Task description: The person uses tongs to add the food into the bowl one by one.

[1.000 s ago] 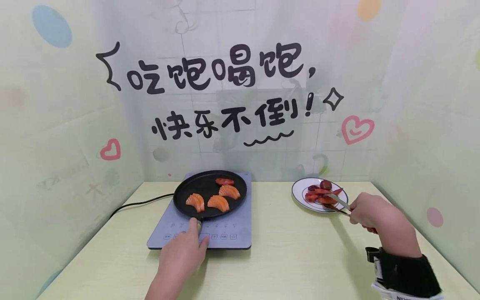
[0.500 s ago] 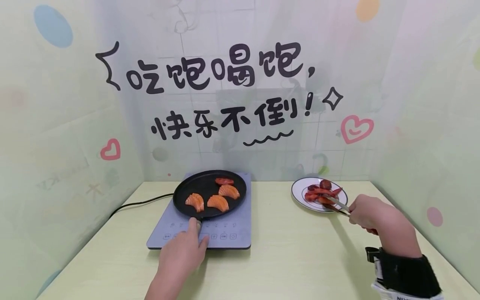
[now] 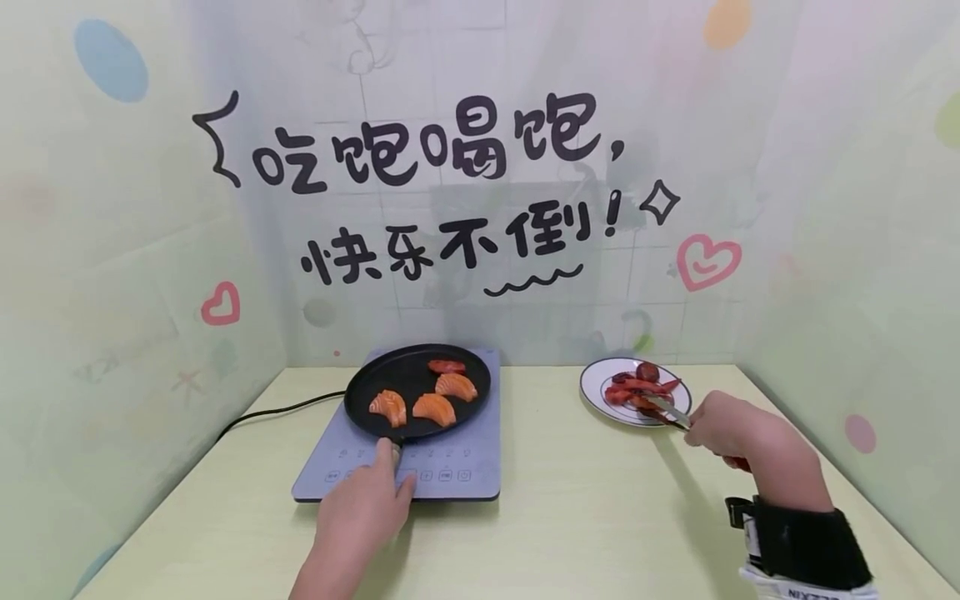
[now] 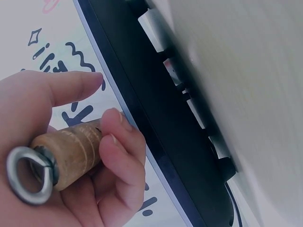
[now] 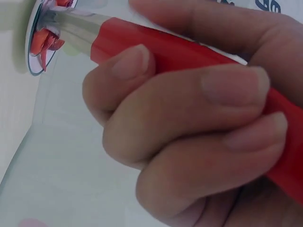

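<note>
The right hand (image 3: 722, 427) curled round the tongs (image 5: 142, 41), which reached the red food (image 3: 621, 394) on the plate (image 3: 592, 386); the left hand (image 3: 363, 504) gripped the wooden handle (image 4: 73, 150) of the pan (image 3: 397, 372) (4 pieces (image 3: 433, 411) inside). Pickup seemed under way; the next lift probably called for a firm pinch.

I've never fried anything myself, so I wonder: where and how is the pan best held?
Probably by its wooden handle, from the near side, with fingers curled round it, as the left hand does. It is rounded, easy to wrap, and juts from the pan towards the person, leaving fingers clear of the food lying there.
</note>
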Available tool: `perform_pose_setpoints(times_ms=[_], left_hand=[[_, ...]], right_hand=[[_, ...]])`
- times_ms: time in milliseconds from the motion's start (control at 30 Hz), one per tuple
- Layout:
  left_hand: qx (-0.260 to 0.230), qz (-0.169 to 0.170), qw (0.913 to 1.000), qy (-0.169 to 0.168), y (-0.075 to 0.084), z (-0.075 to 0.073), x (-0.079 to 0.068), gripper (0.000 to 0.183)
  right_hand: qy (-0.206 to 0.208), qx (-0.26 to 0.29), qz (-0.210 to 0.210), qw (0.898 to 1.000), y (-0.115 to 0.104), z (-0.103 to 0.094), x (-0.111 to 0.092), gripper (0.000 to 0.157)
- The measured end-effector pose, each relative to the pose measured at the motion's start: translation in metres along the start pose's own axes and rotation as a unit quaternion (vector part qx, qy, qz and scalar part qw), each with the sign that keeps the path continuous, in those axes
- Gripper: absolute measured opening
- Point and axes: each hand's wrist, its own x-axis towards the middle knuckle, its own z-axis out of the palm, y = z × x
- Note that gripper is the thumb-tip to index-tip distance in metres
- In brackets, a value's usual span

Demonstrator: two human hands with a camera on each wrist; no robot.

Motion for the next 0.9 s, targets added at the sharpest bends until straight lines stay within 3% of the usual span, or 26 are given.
perform_pose_setpoints(times_ms=[300,633,900], left_hand=[[0.003,0.0,1.0,-0.003,0.0,0.001,0.0,0.061],[0.004,-0.002,1.0,0.002,0.0,0.002,0.001,0.06],[0.005,-0.003,1.0,0.005,-0.001,0.002,0.0,0.063]], right_hand=[[0.035,-0.017,-0.022,0.999,0.004,0.001,0.002,0.014],[0.025,0.049,-0.01,0.998,0.018,-0.01,-0.008,0.03],[0.013,0.054,-0.027,0.998,0.007,-0.021,-0.025,0.015]])
